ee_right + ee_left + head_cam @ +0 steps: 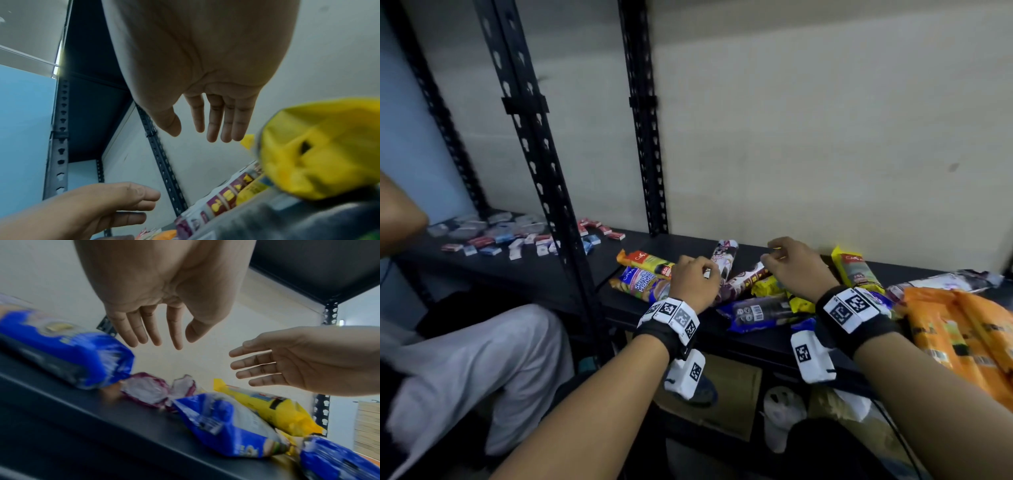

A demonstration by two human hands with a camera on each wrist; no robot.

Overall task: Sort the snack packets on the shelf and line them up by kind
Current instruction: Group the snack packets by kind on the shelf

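Observation:
A jumbled pile of snack packets lies on the black shelf (pixel 571 274): an orange packet (pixel 645 262), a blue one (pixel 640 282), a purple-white roll (pixel 724 257), a maroon-white roll (pixel 751 275), a yellow packet (pixel 854 269), a dark blue packet (pixel 756 311) and a big orange bag (pixel 962 329). My left hand (pixel 705 270) hovers over the pile's left part and holds nothing. My right hand (pixel 777 255) hovers over the middle. In the left wrist view my left hand (pixel 158 331) has straight fingers above a purple-white packet (pixel 148 391). In the right wrist view my right hand (pixel 205 126) is empty too.
Small red and blue boxes (pixel 517 236) are scattered on the neighbouring shelf at the left. Black perforated posts (pixel 544 164) stand between the two shelves. Another person's leg in light trousers (pixel 465 359) is at the left. A cardboard box (pixel 722 394) sits under the shelf.

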